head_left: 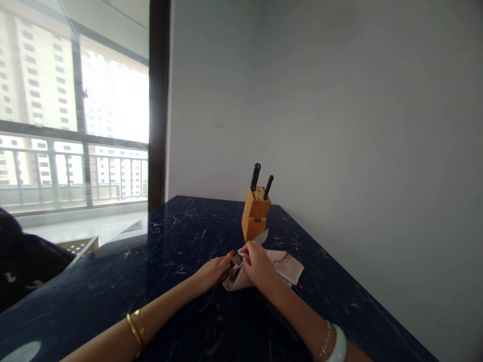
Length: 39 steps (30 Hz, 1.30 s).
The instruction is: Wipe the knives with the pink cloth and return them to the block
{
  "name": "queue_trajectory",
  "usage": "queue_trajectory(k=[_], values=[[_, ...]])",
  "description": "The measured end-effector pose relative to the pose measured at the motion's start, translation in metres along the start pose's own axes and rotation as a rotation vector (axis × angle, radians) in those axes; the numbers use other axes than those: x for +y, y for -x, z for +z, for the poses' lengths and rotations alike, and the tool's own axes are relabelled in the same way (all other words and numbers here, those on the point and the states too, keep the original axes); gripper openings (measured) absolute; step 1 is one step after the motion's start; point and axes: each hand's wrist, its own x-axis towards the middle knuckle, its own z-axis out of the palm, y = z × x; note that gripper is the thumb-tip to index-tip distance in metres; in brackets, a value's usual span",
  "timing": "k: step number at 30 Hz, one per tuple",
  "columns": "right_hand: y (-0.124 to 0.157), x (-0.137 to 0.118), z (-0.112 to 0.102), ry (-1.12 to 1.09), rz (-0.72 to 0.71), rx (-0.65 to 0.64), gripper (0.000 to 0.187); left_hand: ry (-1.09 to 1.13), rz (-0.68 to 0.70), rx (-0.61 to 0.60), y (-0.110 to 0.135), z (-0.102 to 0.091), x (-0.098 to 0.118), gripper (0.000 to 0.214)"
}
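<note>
My left hand is closed round the handle end of a knife, its thumb with a red nail lying along the top. The knife's blade points away and to the right, its tip showing beyond my other hand. My right hand pinches a pale pink cloth with red marks, folded about the blade. Part of the cloth hangs below the fingers and part spreads to the right over the table. Just behind the blade stands a wooden knife block with black-handled knives in its slots.
The dark blue marbled table reaches back to the grey wall. At left are a large window and a dark object beside the table. A pale round patch shows at the near left corner.
</note>
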Motion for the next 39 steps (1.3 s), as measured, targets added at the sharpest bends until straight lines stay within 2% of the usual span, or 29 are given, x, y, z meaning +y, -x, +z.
queue_trajectory(k=[2,7,12,17,20,24,29,35,39], values=[[0.001,0.0,0.001,0.021,0.017,0.006,0.019,-0.004,-0.003,-0.001,-0.001,0.0,-0.001,0.068],[0.003,-0.006,0.003,0.025,-0.063,-0.094,0.018,0.014,0.017,0.0,0.001,-0.001,0.001,0.069],[0.0,0.0,-0.002,0.028,0.004,-0.008,0.02,0.097,0.002,-0.028,0.002,-0.002,0.003,0.065],[0.0,-0.001,-0.002,0.006,-0.07,-0.059,0.017,0.187,-0.02,0.032,-0.008,0.002,-0.005,0.062],[0.0,-0.001,-0.003,0.002,-0.051,-0.031,0.016,0.225,-0.026,0.022,-0.011,0.002,-0.007,0.058],[-0.001,0.001,-0.005,-0.011,0.001,-0.004,0.017,0.226,-0.023,0.008,-0.01,0.001,-0.006,0.057],[0.0,-0.003,-0.005,-0.008,-0.064,-0.067,0.017,0.215,-0.015,0.012,-0.009,0.001,-0.004,0.057],[-0.005,0.004,-0.007,0.027,0.044,0.005,0.017,0.216,0.014,-0.017,-0.004,0.0,0.001,0.058],[0.0,-0.003,-0.004,-0.007,-0.043,-0.066,0.016,0.178,0.016,-0.013,-0.005,-0.001,-0.001,0.06]])
